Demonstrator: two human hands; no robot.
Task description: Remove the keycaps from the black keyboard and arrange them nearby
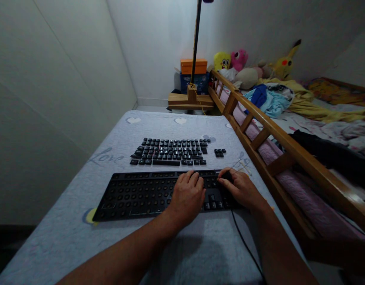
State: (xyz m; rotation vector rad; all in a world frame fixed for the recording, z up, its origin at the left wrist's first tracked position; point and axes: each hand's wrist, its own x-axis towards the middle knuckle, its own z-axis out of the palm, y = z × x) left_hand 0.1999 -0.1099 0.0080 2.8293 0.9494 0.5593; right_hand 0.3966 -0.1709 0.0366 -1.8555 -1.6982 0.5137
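A black keyboard lies across the cloth, most of its keycaps off and bare switches showing. Some caps, including the arrow keys, are still on its right part. My left hand rests on the keyboard right of its middle, palm down with fingers stretched out. At the keyboard's upper right, my right hand pinches a wire keycap puller with a dark handle. Thin wires stick out beyond the fingers; the fingers partly hide the tool. Loose black keycaps lie in rows behind the keyboard.
A small group of keycaps sits to the right of the rows. Cotton swabs lie near my right hand. A black cable runs toward me. A wooden bed rail borders the right side; a stand is at the back.
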